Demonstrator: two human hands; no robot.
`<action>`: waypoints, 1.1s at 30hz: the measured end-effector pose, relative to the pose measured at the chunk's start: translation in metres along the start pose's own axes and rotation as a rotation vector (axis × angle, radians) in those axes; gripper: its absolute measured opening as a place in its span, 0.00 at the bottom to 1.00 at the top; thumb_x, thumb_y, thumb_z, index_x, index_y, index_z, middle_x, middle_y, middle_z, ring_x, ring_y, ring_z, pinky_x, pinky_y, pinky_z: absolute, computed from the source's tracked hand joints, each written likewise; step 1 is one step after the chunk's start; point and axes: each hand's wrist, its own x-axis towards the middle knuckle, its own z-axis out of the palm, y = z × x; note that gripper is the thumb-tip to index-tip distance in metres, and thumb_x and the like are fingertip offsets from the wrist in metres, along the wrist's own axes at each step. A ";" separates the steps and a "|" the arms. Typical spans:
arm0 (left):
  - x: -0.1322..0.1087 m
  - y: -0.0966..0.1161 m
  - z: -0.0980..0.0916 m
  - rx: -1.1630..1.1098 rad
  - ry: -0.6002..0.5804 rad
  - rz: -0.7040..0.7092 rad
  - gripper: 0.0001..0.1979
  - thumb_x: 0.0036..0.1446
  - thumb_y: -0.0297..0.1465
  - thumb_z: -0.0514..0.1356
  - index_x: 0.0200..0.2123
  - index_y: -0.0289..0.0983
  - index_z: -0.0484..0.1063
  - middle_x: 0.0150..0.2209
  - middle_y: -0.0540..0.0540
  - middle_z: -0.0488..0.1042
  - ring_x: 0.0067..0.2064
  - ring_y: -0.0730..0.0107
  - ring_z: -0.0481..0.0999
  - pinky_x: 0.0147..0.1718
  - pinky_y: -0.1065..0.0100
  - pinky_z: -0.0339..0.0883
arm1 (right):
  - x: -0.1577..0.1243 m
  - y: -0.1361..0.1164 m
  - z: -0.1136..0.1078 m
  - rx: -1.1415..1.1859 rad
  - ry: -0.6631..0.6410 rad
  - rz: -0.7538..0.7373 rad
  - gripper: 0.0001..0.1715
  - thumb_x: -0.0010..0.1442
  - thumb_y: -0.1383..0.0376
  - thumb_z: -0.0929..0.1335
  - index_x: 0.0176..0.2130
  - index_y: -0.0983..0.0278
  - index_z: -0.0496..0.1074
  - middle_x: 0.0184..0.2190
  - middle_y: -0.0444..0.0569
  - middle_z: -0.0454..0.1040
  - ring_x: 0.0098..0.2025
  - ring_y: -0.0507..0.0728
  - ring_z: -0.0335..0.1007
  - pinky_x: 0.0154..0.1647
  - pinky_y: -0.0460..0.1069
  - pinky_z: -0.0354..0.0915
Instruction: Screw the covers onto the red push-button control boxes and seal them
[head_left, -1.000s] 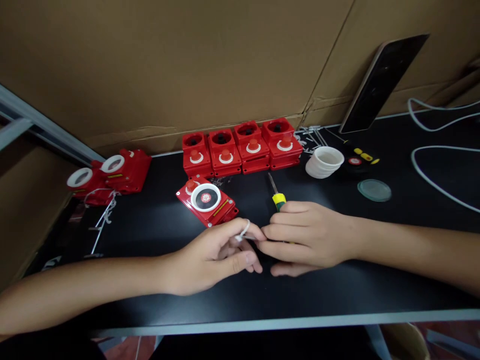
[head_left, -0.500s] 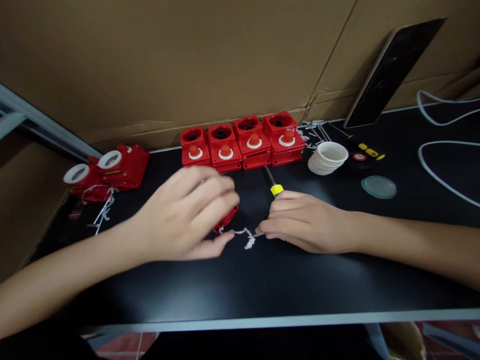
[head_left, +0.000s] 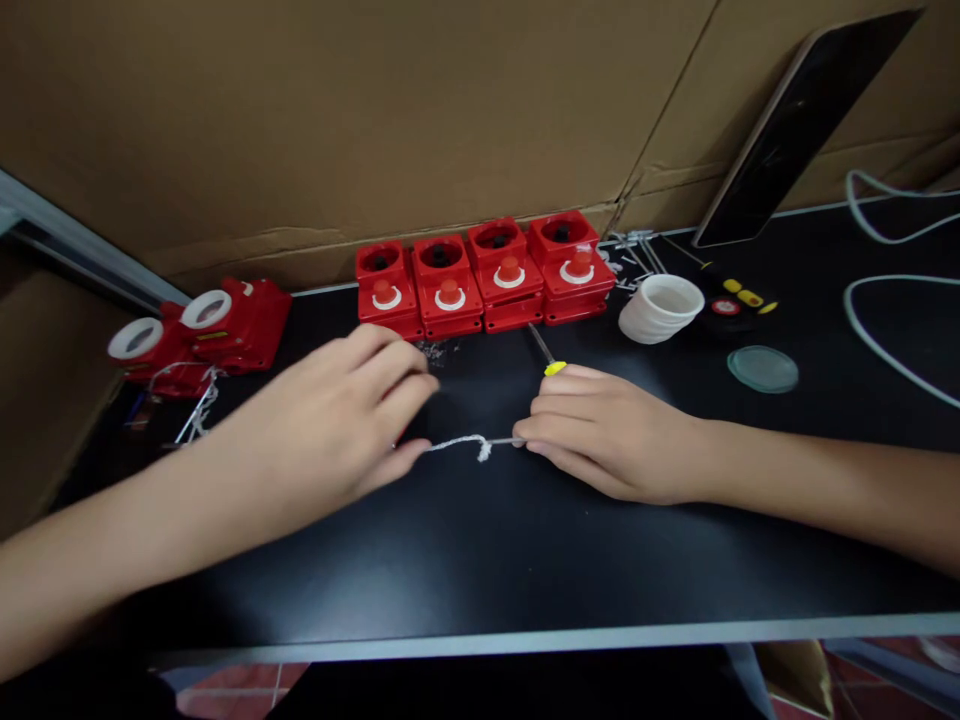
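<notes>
My left hand (head_left: 330,430) lies curled over a red push-button box that it hides almost wholly, thumb low at the box's near side. A white knotted string (head_left: 469,443) runs taut from under that hand to my right hand (head_left: 607,440), which pinches the string's other end between thumb and forefinger on the black table (head_left: 480,560). A screwdriver with a yellow handle (head_left: 553,367) pokes out from behind my right hand's knuckles.
Several red button boxes (head_left: 480,275) stand in a row by the cardboard wall. More red units with white rings (head_left: 202,330) lie far left. To the right are stacked white cups (head_left: 660,308), a glass disc (head_left: 763,368), a leaning dark panel (head_left: 802,120) and a white cable (head_left: 892,330).
My left hand left the right hand, moved up and left onto the red box and covered it. The string, first bunched between both hands, now stretches straight.
</notes>
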 end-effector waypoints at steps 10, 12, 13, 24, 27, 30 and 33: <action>0.007 0.055 0.067 -1.109 0.269 -0.261 0.24 0.75 0.23 0.57 0.70 0.43 0.62 0.55 0.43 0.78 0.27 0.82 0.67 0.27 0.73 0.67 | -0.002 0.005 -0.001 0.077 0.032 -0.071 0.14 0.84 0.68 0.62 0.57 0.68 0.76 0.39 0.50 0.79 0.40 0.57 0.71 0.47 0.50 0.68; 0.011 0.048 0.071 -1.254 0.202 -0.302 0.12 0.79 0.27 0.57 0.61 0.40 0.70 0.48 0.46 0.79 0.27 0.81 0.68 0.26 0.73 0.65 | -0.002 0.005 -0.001 0.074 0.027 -0.073 0.13 0.84 0.67 0.62 0.57 0.68 0.76 0.38 0.50 0.79 0.40 0.57 0.72 0.48 0.50 0.68; 0.013 0.045 0.072 -1.304 0.179 -0.315 0.06 0.79 0.29 0.58 0.55 0.39 0.72 0.44 0.48 0.78 0.26 0.81 0.69 0.26 0.73 0.65 | -0.002 0.005 0.000 0.085 0.031 -0.067 0.13 0.83 0.67 0.63 0.57 0.67 0.75 0.38 0.50 0.79 0.40 0.57 0.72 0.48 0.50 0.68; 0.021 0.030 0.061 -1.225 0.078 -0.117 0.13 0.82 0.38 0.58 0.43 0.38 0.75 0.35 0.49 0.76 0.32 0.74 0.73 0.32 0.71 0.68 | 0.000 0.006 -0.007 0.067 0.009 -0.049 0.12 0.81 0.67 0.64 0.47 0.64 0.78 0.34 0.48 0.76 0.36 0.57 0.67 0.42 0.53 0.64; 0.022 0.027 0.060 -1.225 0.060 -0.103 0.13 0.82 0.38 0.58 0.44 0.38 0.75 0.35 0.48 0.77 0.32 0.73 0.75 0.31 0.71 0.70 | -0.002 0.006 -0.007 0.053 -0.006 -0.061 0.14 0.81 0.68 0.64 0.46 0.65 0.79 0.35 0.50 0.77 0.36 0.58 0.66 0.42 0.54 0.65; 0.021 0.027 0.062 -1.230 0.079 -0.107 0.12 0.82 0.36 0.59 0.44 0.38 0.77 0.34 0.48 0.79 0.32 0.72 0.78 0.31 0.72 0.71 | -0.004 0.007 -0.007 0.032 -0.019 -0.073 0.13 0.80 0.67 0.64 0.47 0.65 0.79 0.36 0.51 0.78 0.37 0.59 0.68 0.42 0.55 0.66; 0.020 0.028 0.066 -1.264 0.098 -0.118 0.12 0.81 0.35 0.59 0.43 0.38 0.79 0.33 0.49 0.81 0.30 0.73 0.79 0.30 0.73 0.71 | -0.005 0.006 -0.006 0.005 -0.012 -0.063 0.11 0.80 0.67 0.65 0.49 0.65 0.78 0.37 0.51 0.79 0.38 0.59 0.71 0.43 0.54 0.67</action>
